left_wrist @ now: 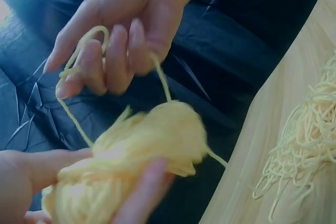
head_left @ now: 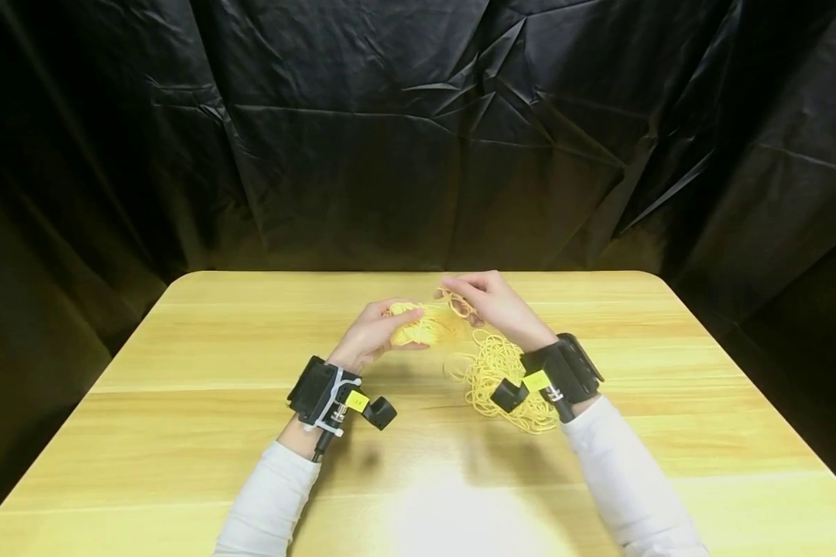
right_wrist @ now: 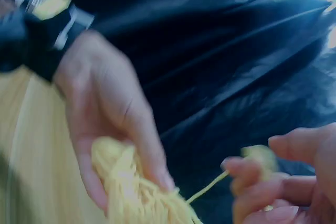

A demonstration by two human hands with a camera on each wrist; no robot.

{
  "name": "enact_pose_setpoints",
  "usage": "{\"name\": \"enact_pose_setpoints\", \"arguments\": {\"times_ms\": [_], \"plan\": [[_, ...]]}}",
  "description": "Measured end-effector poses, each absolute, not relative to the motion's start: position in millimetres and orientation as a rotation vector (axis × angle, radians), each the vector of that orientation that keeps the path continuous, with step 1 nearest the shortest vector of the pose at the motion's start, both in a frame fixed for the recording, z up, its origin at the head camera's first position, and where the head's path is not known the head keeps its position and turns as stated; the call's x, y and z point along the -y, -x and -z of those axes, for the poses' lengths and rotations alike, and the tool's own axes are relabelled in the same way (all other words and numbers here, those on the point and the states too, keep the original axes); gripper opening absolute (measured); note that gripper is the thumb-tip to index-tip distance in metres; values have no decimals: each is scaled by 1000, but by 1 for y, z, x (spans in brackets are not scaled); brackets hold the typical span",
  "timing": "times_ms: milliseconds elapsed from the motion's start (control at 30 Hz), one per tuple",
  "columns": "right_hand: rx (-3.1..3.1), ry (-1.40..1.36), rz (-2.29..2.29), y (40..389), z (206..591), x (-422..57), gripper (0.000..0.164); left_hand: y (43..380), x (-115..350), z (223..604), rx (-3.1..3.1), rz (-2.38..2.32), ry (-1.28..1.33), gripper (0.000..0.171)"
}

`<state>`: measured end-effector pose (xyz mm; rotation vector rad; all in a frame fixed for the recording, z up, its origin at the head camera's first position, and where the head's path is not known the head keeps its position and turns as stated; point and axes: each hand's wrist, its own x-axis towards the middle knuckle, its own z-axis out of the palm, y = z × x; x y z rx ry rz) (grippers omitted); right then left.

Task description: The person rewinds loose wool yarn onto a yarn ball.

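Observation:
A wound bundle of yellow yarn [head_left: 411,331] is held in my left hand [head_left: 371,334], the thumb on the near side and fingers behind it. Just to its right and slightly higher is my right hand [head_left: 498,304]. A yarn strand [left_wrist: 76,121] runs from the bundle up to the right hand, loops over its curled fingers [left_wrist: 118,61] and comes back down to the bundle. In the right wrist view the right fingers are blurred around the strand. Below the right hand, a loose tangled pile of the same yarn [head_left: 491,370] lies on the table.
Both hands are above a light wooden table [head_left: 202,402] with rounded far corners. Black sheeting [head_left: 362,186] hangs behind and along the sides. Each wrist carries a strapped camera, and the right one [head_left: 510,394] overlaps the yarn pile in the head view.

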<state>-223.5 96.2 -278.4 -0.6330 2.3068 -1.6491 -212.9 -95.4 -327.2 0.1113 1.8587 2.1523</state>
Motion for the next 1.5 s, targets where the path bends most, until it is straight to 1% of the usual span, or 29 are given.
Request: {"name": "enact_pose_setpoints", "arguments": {"times_ms": [100,200,300,367,433,500,533,633,667,767,800,867,967,1033,1067,1133,1167,1200,1267,1333,1400,1433,1500], "plan": [[-2236,650,1649,213,274,-103,36,214,95,326,-1826,-2267,-31,34],[-2231,709,1560,200,272,-107,30,216,96,324,-1821,-2355,28,34],[-2422,798,1421,187,274,-107,26,216,96,323,-1800,-2431,64,35],[-2643,806,1311,178,276,-105,31,216,97,321,-1781,-2482,74,35],[-2847,778,1188,171,278,-103,40,215,98,321,-1759,-2540,67,36],[-2932,772,1102,166,280,-102,45,216,99,321,-1755,-2597,47,37],[-2908,796,1090,165,281,-102,43,221,101,327,-1732,-2635,13,36],[-2702,945,1133,165,287,-103,29,232,104,340,-1712,-2695,-27,40],[-2607,983,1176,165,290,-103,25,241,107,349,-1665,-2719,-64,39],[-2349,1000,1315,163,300,-102,20,255,111,366,-1604,-2731,-90,42],[-2304,974,1366,162,304,-101,22,259,113,370,-1568,-2735,-117,41],[-2381,940,1404,158,311,-101,33,256,112,367,-1541,-2725,-123,43],[-2741,883,1291,158,317,-100,55,236,106,340,-1564,-2691,-113,45],[-2936,779,1176,164,319,-99,70,221,102,320,-1567,-2655,-123,44],[-2964,724,1159,169,320,-97,75,217,101,315,-1575,-2631,-140,43],[-2833,652,1290,181,323,-93,80,214,99,309,-1570,-2603,-150,40],[-2724,612,1402,186,326,-91,80,213,98,308,-1574,-2590,-156,39],[-2624,578,1512,190,328,-88,74,213,96,307,-1590,-2581,-156,39],[-2471,591,1708,195,334,-82,56,214,94,310,-1613,-2594,-137,38],[-2389,678,1838,194,339,-75,39,214,92,314,-1645,-2621,-127,38],[-2402,814,1872,188,343,-70,33,217,91,321,-1681,-2637,-114,40],[-2400,885,1874,184,344,-67,32,230,94,338,-1660,-2656,-136,39],[-2375,984,1853,178,346,-63,29,241,98,355,-1640,-2673,-177,38]]}}
